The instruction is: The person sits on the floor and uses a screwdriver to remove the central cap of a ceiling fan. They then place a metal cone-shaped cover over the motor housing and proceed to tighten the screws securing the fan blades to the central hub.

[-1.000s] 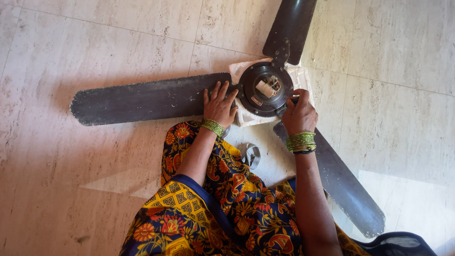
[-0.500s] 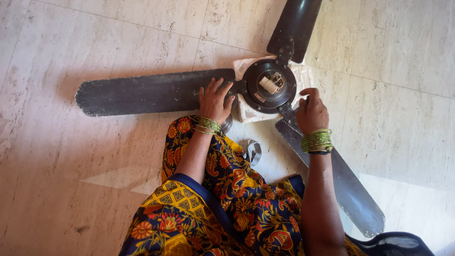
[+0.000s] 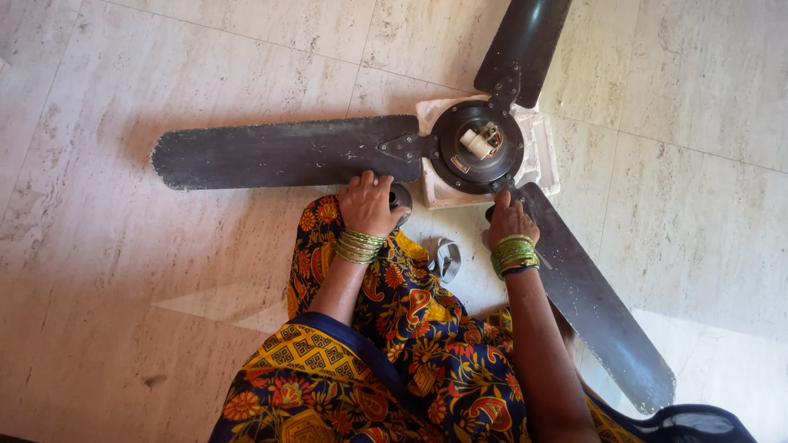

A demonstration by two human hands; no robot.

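Note:
A dark ceiling fan lies on the floor. Its round motor hub point(image 3: 478, 148) rests on a white foam block point(image 3: 542, 152). One blade point(image 3: 279, 153) points left, one blade point(image 3: 525, 41) points up, and one blade point(image 3: 599, 303) runs down to the right. My left hand point(image 3: 369, 203) is just below the left blade's root, fingers curled on a small dark round piece point(image 3: 401, 197). My right hand point(image 3: 509, 220) rests with curled fingers on the root of the lower right blade, below the hub. Both wrists wear green bangles.
A small grey metal part point(image 3: 444, 258) lies on the floor between my arms, at the edge of my patterned dress point(image 3: 394, 344). Pale stone floor tiles point(image 3: 123, 287) surround the fan. A dark cloth point(image 3: 698, 427) shows at the bottom right.
Both hands have drawn back from the hub toward me. The left hand has left the left blade and now curls around the dark round piece. The view has shifted.

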